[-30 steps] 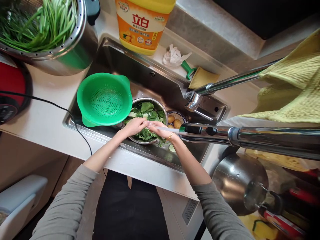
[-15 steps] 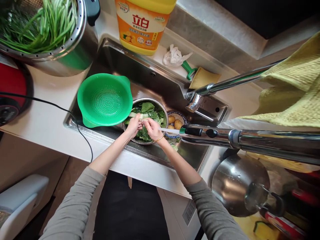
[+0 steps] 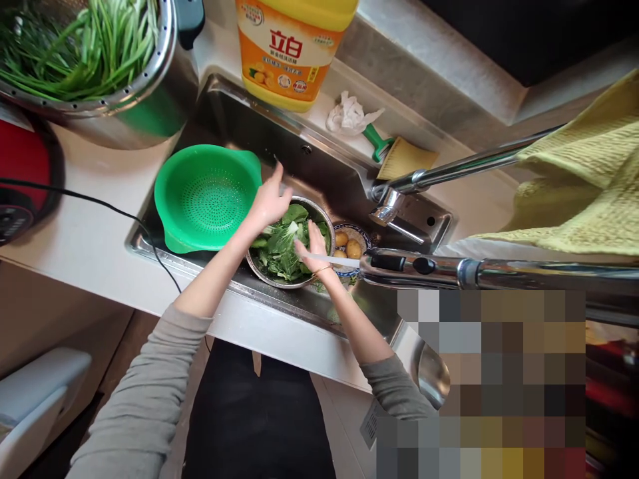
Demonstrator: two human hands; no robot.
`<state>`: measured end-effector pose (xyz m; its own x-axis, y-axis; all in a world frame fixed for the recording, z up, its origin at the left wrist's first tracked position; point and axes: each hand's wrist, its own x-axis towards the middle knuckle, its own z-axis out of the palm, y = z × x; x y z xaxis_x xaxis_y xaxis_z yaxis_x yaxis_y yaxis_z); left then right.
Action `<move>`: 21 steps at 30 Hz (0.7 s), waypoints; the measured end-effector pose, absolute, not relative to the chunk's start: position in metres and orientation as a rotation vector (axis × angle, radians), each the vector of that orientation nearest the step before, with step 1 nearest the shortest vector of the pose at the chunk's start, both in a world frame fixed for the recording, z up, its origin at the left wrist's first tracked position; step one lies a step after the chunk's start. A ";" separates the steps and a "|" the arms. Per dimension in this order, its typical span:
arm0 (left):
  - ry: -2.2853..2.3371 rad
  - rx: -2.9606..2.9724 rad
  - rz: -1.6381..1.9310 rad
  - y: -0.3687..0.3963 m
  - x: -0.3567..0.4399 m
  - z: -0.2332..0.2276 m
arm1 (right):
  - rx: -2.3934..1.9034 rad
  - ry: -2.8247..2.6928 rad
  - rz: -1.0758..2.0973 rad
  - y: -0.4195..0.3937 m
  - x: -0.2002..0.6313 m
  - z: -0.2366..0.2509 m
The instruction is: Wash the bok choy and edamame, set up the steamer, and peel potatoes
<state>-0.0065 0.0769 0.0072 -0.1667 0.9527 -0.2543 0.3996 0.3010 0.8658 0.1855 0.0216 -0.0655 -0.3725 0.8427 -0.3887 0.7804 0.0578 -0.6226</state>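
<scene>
— Steel bowl [image 3: 257,269] in the sink [image 3: 234,120], full of leafy greens [image 3: 282,249]. How far along would you say the washing is?

— Midway, I'd judge. All the greens sit in the bowl, and water [image 3: 327,259] runs from the pull-out tap [image 3: 399,263] onto the right hand [image 3: 313,249].

— And the green colander [image 3: 207,196]?

— It holds nothing; it rests on the sink's left edge, touching the bowl's rim. So no leaf has been lifted out to drain, as far as I can see.

— What are the hands doing?

— The right hand lies on the leaves, fingers loosely together, under the stream. The left hand [image 3: 269,199] is raised above the bowl's far rim, fingers spread, gripping nothing.

— Anything else waiting?

— A small dish of potatoes [image 3: 348,244] just beside the bowl, and long green stalks [image 3: 80,46] in a steel strainer [image 3: 144,93] on the bench. Whether those are washed, I cannot tell.
</scene>
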 end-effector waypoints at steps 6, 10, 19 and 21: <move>1.834 1.471 -0.188 -0.010 0.044 -0.024 | -1.347 -3.045 1.154 -0.010 0.176 -0.067; 1.754 1.504 -0.508 -0.050 0.061 -0.032 | -0.978 -2.992 1.414 0.006 0.210 -0.065; 1.809 1.759 -0.415 -0.008 0.036 -0.029 | -1.644 -2.851 0.999 0.043 0.197 -0.072; 1.850 1.753 -0.427 -0.001 0.028 -0.036 | -1.751 -2.950 0.993 0.037 0.189 -0.076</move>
